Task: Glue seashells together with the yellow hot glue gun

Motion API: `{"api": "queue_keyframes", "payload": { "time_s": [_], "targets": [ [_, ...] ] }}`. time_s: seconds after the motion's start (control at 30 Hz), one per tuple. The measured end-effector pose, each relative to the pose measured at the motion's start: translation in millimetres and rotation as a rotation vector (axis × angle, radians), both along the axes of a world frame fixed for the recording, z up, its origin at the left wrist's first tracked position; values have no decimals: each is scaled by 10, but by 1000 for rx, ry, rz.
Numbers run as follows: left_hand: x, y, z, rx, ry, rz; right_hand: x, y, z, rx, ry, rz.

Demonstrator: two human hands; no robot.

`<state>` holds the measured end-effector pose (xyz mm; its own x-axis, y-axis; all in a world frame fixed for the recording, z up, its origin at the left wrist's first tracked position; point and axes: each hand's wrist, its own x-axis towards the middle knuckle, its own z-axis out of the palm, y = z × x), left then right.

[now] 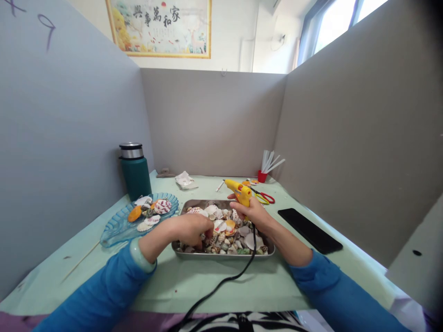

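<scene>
A metal tray (221,256) full of mixed seashells (238,233) lies in front of me. My left hand (192,228) reaches down into its left side, fingers bent and apart, with the tips among the shells. No held shell shows there. Over the tray's right part, my right hand (254,211) is wrapped round the grip of a yellow glue gun (240,190), whose nozzle points up and left. From the gun a black cord (228,279) runs down across the tray rim towards me. Beside my left arm, a blue scalloped glass plate (116,229) bears several shells.
A green bottle (135,177) stands behind the plate. A thin stick (81,262) lies at left, and crumpled paper (185,180) at the back. Right of the tray are scissors (266,198), a black phone (309,230) and a red cup (262,176) of glue sticks (268,161). Grey panels (214,120) enclose the table.
</scene>
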<state>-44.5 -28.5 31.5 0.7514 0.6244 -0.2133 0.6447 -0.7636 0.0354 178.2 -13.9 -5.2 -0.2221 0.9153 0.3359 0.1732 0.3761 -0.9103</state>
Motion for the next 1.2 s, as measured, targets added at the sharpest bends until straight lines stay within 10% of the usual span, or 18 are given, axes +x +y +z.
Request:
{"api": "queue_keyframes", "payload": {
  "time_s": [0.83, 1.07, 1.2],
  "targets": [
    [45, 164, 9, 150, -265, 103, 15, 0, 11, 45, 30, -28],
    [133, 284, -46, -102, -467, 236, 23, 6, 4, 37, 65, -31],
    [73, 257, -40, 86, -459, 225, 25, 9, 7, 40, 54, -35]
  ]
}}
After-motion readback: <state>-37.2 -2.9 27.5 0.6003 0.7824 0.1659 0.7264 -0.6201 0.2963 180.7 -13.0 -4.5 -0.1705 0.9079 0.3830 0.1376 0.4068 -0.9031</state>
